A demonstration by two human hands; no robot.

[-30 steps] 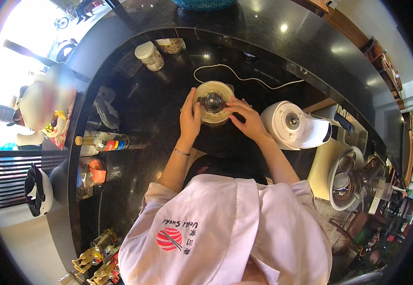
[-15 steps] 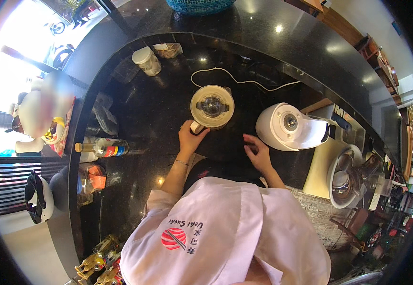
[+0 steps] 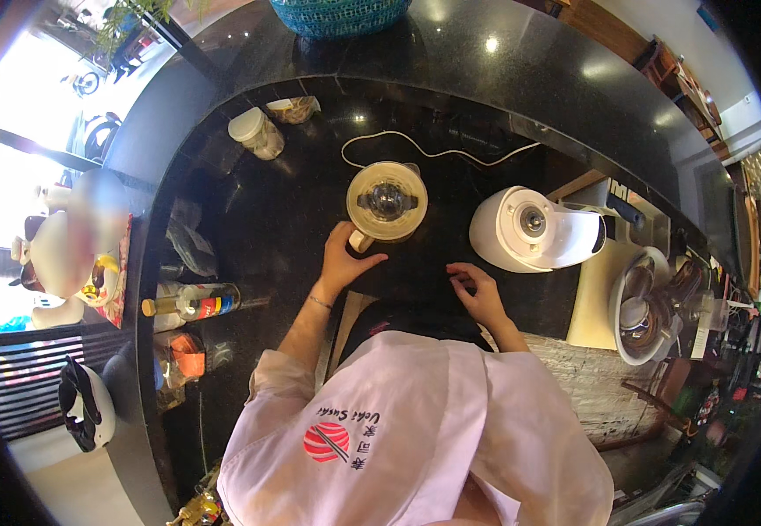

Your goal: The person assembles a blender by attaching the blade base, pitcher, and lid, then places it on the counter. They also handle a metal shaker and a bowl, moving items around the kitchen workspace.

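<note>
A blender jug (image 3: 386, 202) stands on the black counter in front of me, its cream handle turned toward me and a dark blade hub visible inside. Beside that handle is my left hand (image 3: 343, 260), its thumb stretched away to the right and its fingers next to the handle without closing round it. My right hand (image 3: 478, 296) hovers over the near part of the counter with loosely bent fingers, thumb apart, holding nothing. Just beyond it sits the white blender base (image 3: 529, 230), lying apart from the jug with its round drive coupling facing up.
A white cord (image 3: 433, 151) curves behind the jug. A lidded jar (image 3: 256, 133) stands at the far left, with bottles (image 3: 196, 302) lying below it. A cream board (image 3: 592, 294) and a white bowl (image 3: 639, 307) of utensils are to the right. A raised ledge carries a blue basket (image 3: 341, 13).
My left thumb has lifted off the jug's handle and spread outward. My right hand's fingers have curled in slightly. The view has shifted a little.
</note>
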